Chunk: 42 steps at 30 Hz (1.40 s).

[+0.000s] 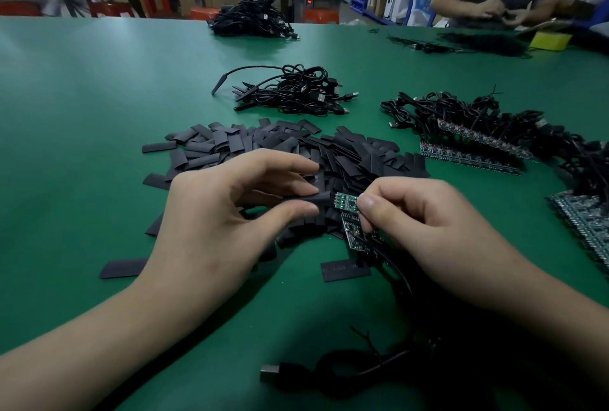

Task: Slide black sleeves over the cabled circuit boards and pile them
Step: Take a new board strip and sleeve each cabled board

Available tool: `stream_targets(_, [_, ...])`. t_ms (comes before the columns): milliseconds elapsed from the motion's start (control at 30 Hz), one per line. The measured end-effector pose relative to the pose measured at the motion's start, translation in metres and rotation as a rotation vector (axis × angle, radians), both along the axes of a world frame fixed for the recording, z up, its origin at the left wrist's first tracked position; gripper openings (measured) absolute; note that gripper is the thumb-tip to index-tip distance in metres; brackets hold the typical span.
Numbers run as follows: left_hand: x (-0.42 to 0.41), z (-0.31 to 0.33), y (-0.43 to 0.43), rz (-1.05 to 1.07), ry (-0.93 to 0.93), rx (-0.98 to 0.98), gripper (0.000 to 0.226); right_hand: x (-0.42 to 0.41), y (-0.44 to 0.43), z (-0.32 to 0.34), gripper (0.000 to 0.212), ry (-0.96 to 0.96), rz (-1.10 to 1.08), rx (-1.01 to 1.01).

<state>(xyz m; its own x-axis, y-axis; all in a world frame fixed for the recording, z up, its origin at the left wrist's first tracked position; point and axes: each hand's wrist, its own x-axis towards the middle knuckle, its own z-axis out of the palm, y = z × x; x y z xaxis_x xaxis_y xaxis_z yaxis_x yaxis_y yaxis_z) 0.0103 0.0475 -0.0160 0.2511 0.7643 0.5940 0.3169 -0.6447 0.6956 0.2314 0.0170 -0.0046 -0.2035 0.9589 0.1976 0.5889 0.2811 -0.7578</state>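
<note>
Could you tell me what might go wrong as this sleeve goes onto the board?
The black sleeve, pinched by the left hand, only just meets the circuit board; a corner might catch and buckle it. The right hand seems to hold a second board below, which could slip or snag.

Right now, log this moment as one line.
left hand pinches sleeve | right hand pinches board | board mostly uncovered

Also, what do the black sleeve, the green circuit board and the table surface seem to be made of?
The black sleeve looks like thin matte plastic, probably heat-shrink tubing: dull, no glare. The circuit board seems green laminate, likely fibreglass, with small dark chips. The table has a smooth green mat, perhaps vinyl or rubber, faintly glossy.
</note>
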Motion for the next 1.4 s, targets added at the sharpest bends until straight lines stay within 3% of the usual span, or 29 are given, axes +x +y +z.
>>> stream_targets(167, [0.0005,0.0010,-0.0022,0.016,0.069,0.030,0.028,-0.0001,-0.0018,0.0004,0.029,-0.040,0.010,-0.005])
stream_targets(300, [-0.0007,0.0051,-0.0046,0.015,0.239,0.165,0.024,0.0006,-0.0027,0.0027,0.028,-0.070,0.020,-0.038])
stream_targets(400, [0.0000,0.0032,-0.0019,-0.030,0.328,0.134,0.024,0.0027,-0.0006,0.0034,0.028,-0.052,0.020,-0.076])
stream_targets(533, [-0.0011,0.0017,-0.0015,-0.032,0.260,0.098,0.027,0.0040,0.0004,0.0038,0.032,0.024,0.043,-0.139])
stream_targets(633, [-0.0022,0.0033,-0.0037,-0.002,0.224,0.152,0.029,0.0023,-0.0014,0.0033,0.028,-0.051,0.034,-0.065])
stream_targets(800, [-0.0008,0.0013,-0.0035,-0.036,0.120,0.045,0.032,0.0008,-0.0043,0.0040,0.027,-0.096,0.015,-0.008])
stream_targets(1000, [-0.0005,0.0057,-0.0079,-0.075,0.318,0.244,0.027,-0.0025,-0.0053,0.0015,0.030,-0.163,0.064,-0.011])
stream_targets(1200, [-0.0011,0.0067,-0.0081,-0.055,0.289,0.275,0.028,0.0003,-0.0036,-0.0022,0.023,-0.045,0.092,-0.057])
stream_targets(1400, [0.0009,0.0040,-0.0038,-0.052,0.017,-0.005,0.030,0.0010,-0.0034,-0.0003,0.011,0.149,0.044,0.112])
